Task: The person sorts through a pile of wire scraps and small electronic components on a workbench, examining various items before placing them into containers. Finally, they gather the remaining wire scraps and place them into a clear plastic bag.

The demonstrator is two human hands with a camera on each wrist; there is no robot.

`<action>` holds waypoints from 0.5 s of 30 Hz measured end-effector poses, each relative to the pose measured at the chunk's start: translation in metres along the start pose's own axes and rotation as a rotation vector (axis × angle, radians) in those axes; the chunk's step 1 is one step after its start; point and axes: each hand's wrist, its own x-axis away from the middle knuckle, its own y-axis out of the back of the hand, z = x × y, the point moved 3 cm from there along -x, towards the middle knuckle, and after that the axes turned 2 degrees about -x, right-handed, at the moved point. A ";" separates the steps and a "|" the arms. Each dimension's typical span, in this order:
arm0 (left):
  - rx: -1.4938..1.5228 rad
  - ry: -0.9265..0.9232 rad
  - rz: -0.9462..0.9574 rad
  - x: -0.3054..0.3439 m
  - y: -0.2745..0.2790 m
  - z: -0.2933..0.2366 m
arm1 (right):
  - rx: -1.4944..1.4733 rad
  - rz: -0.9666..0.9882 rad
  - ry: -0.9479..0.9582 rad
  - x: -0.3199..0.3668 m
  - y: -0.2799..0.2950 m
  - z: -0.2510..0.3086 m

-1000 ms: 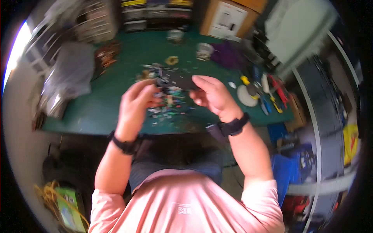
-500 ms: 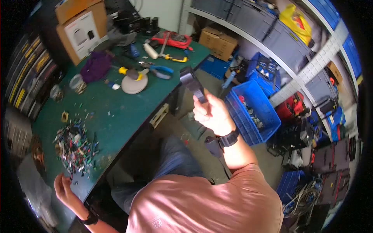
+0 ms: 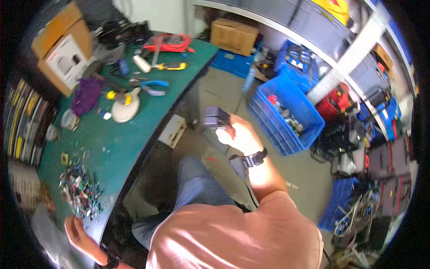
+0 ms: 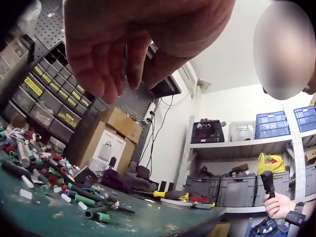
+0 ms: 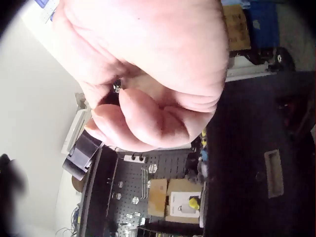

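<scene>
In the head view the right hand [image 3: 240, 133] grips a dark device [image 3: 217, 117] with a blocky end, held out past the bench edge above the floor. The right wrist view shows the fingers of that hand [image 5: 143, 118] curled round it, and its black end [image 5: 83, 154] sticks out at the left. At the bench's near left corner, the left hand [image 3: 79, 235] hangs by a heap of small coloured pieces [image 3: 80, 190]. Its fingers are loosely bent with nothing seen in them; in the left wrist view this hand [image 4: 143, 44] is above the heap [image 4: 54, 180].
A blue crate [image 3: 286, 114] with items inside stands on the floor at the right, near grey shelving [image 3: 331, 83]. On the green bench [image 3: 130, 148] lie a white disc [image 3: 126, 110], pliers [image 3: 154, 87], a purple cloth [image 3: 86, 95] and a red tool case [image 3: 168, 43]. A cardboard box [image 3: 233, 36] is beyond.
The head view has swung right, from the bench toward the shelves. Both hands were at the dark object; the left has parted from it, and the right has carried it away to the right.
</scene>
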 end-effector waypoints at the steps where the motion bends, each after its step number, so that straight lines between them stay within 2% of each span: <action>1: -0.038 -0.009 0.026 -0.003 0.005 0.008 | 0.062 -0.060 0.023 0.003 0.010 -0.005; 2: -0.081 -0.019 0.050 -0.010 0.006 0.011 | 0.021 -0.093 -0.013 0.009 0.023 -0.018; 4: -0.150 -0.029 -0.018 0.000 -0.010 -0.037 | -0.066 -0.162 -0.082 0.022 0.048 -0.043; 6: -0.192 -0.087 0.018 -0.006 -0.006 -0.032 | -0.176 -0.632 -0.525 0.059 0.088 -0.117; 8: -0.319 -0.128 0.070 -0.010 -0.005 -0.031 | 0.393 -0.757 -0.756 0.110 0.140 -0.190; 9: -0.267 -0.132 0.062 -0.009 -0.005 -0.033 | 0.647 -0.627 -0.805 0.143 0.170 -0.240; 10: -0.270 -0.128 0.061 -0.010 -0.005 -0.032 | 0.862 -0.497 -0.850 0.161 0.188 -0.247; 12: -0.379 -0.271 0.089 -0.014 0.003 -0.028 | 1.255 -0.236 -0.910 0.194 0.219 -0.248; 13: -0.415 -0.173 0.090 -0.019 0.004 -0.009 | 1.569 -0.353 -0.716 0.210 0.248 -0.258; 14: -0.485 -0.049 0.045 -0.018 0.015 0.009 | 1.365 -0.555 -0.827 0.202 0.257 -0.219; 15: -0.543 -0.007 0.104 -0.008 0.010 -0.024 | 1.141 -0.790 -0.895 0.191 0.256 -0.166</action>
